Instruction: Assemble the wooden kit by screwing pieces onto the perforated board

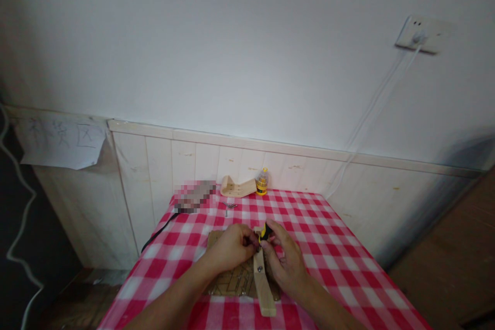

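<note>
In my right hand [288, 258] is a screwdriver [264, 233] with a yellow and black handle, tilted over a pale wooden piece [264, 291]. My left hand [234, 245] is closed with its fingertips pinched near the screwdriver's lower end. What those fingertips hold, if anything, is hidden. A metal screw or bolt head [260, 269] shows on the wooden piece's upper face. Under the wood lies a brown patterned board or sheet [232, 281], partly covered by my left hand and forearm.
A red and white checked cloth [328, 247] covers the table. Towards the wall are a curved wooden part [237, 188], a yellow-capped screwdriver bit container [262, 183], several loose screws [231, 205] and a blurred-out object [195, 197] with a black strap. A cable [381, 95] hangs from the wall socket [421, 35].
</note>
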`<state>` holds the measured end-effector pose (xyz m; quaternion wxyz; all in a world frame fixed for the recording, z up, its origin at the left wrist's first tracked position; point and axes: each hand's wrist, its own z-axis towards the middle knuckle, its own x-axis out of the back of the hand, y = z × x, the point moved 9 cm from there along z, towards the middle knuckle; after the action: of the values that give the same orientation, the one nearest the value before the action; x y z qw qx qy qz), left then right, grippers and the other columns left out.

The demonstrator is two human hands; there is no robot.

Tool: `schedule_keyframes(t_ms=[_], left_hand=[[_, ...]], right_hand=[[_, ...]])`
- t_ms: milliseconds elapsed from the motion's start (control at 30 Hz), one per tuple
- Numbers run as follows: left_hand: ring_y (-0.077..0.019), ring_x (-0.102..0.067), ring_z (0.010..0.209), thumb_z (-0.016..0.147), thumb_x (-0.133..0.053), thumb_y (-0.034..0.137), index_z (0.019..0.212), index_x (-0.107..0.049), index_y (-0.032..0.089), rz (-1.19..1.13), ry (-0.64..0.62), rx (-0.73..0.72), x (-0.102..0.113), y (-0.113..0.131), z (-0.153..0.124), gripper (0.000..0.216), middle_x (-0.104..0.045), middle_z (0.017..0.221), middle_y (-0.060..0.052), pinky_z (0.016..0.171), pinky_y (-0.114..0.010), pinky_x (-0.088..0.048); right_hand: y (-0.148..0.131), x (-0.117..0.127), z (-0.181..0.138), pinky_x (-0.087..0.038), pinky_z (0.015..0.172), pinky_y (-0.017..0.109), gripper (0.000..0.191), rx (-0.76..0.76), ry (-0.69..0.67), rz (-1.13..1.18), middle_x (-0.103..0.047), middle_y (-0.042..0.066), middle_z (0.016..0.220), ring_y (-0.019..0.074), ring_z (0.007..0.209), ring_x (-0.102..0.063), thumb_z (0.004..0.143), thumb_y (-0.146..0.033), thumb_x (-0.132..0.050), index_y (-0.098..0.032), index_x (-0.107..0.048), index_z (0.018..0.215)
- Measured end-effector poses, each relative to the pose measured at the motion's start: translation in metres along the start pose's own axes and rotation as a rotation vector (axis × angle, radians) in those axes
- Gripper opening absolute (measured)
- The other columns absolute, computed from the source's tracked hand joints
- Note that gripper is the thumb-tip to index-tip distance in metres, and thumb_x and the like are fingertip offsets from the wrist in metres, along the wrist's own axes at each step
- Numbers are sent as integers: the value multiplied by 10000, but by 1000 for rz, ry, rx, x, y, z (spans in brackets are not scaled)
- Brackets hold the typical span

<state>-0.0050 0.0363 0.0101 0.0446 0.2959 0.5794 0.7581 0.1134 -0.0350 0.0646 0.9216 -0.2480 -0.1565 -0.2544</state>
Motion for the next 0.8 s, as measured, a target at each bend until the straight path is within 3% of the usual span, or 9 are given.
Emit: schedule_keyframes(t_ms=[267,800], left_hand=[[-185,-675,725,709,-581,117,819,-750,146,-7,-18,-13,-2,-6,3,203,-768,823,-49,634,-247,-472],[-180,-686,730,740,-613,161,822,-762,154,-42,-8,-7,-3,-7,2,170,-778,828,-43,630,-241,-475]], right_hand=[[2,-5,-4,-641,887,371,580,-30,-99,64,-728,92,1248,236,1065,-745,967,-113,-524,-312,-429,1503],[10,-2,0,-654,804,327,517,-129,-25,62,-762,74,1134,204,886,-769,936,-145,-598,-295,-538,1426]])
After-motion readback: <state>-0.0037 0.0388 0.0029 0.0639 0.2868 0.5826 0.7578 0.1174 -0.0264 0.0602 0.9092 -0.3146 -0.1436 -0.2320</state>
